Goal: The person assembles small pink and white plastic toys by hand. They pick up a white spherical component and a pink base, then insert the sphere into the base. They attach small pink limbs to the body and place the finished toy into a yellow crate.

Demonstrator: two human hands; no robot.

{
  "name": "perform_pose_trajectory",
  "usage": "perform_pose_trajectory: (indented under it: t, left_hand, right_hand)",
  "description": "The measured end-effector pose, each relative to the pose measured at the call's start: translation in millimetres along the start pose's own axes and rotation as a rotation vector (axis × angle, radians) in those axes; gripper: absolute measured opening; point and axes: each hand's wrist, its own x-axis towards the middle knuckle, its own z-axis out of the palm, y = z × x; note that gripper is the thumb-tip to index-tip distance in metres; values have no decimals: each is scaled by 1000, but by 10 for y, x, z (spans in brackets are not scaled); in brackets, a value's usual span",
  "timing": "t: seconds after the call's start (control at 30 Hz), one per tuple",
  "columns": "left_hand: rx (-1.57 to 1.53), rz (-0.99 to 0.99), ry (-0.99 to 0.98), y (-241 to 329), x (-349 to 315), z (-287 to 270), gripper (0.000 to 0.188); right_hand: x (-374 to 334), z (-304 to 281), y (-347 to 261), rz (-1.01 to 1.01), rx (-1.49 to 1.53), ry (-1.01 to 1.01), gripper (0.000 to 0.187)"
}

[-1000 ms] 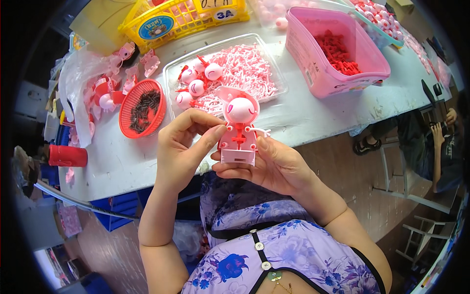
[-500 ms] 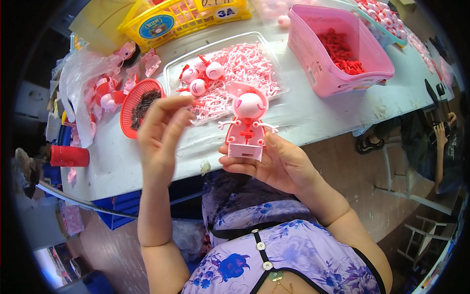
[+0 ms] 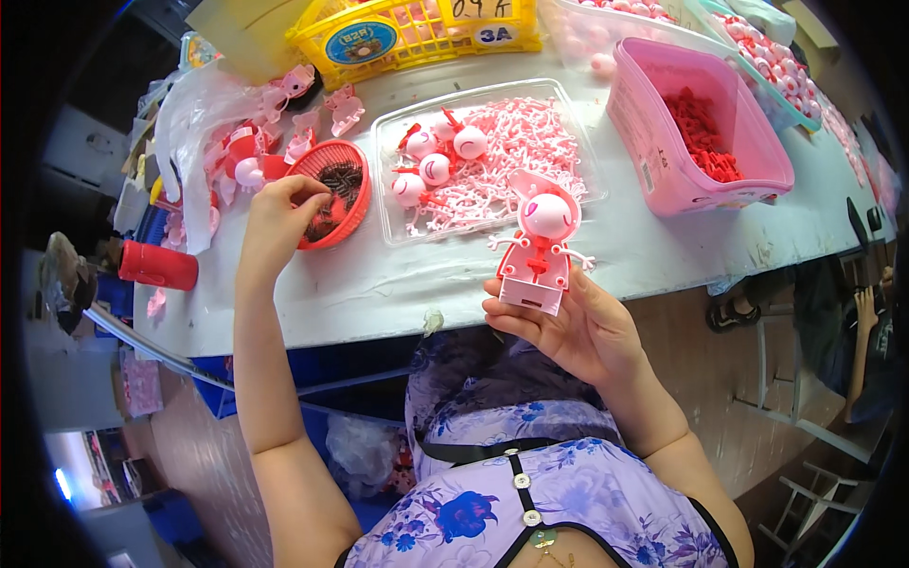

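The right hand [image 3: 587, 327] is holding the pink toy figure [image 3: 540, 248] over the middle of the worktop's [image 3: 369, 293] near edge, its grip closing around the lower body; the figure is standing roughly upright and facing the wearer, seemingly so that its front is staying in view and reachable. The left hand [image 3: 286, 204] is reaching into the round red basket [image 3: 352, 225], toward the worktop's left edge, its thumb and fingertips bending together over small dark pieces [image 3: 343, 180]; whether that grip is pinching anything, I cannot tell. The basket is probably sitting there to suit the left hand's short reach. Just right of it, a clear tray [image 3: 381, 194] is carrying loose pale pink pieces [image 3: 530, 142], with round pink heads [image 3: 435, 168] gathering at its left side, perhaps to keep the two kinds apart. A pink tub [image 3: 653, 166] is holding red pieces [image 3: 703, 142] farther right, and a yellow basket [image 3: 417, 57] is lining the far edge. A red cylinder [image 3: 158, 265] is lying near the left edge. The worktop's pale surface is showing marks and scuffs. Beyond its right end, another person's hand [image 3: 866, 308] is showing, and pale metal frames [image 3: 781, 379] are standing on the brownish floor [image 3: 194, 454].
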Motion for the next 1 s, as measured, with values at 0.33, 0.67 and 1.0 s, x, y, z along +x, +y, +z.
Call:
perform_pose_trajectory:
  t: [0.33,0.67,1.0]
  left_hand:
    - [241,52,63,-180,79,72,13]
    - [224,102,60,-131,3,98,15]
    - [202,27,115,-77,17,22,13]
  right_hand:
    - [-16,-8,-14,-8,-27,-12,52]
    - [-10,4,-6,-11,-34,-16,52]
    - [-19,-25,-1,-15,-19,-26,50]
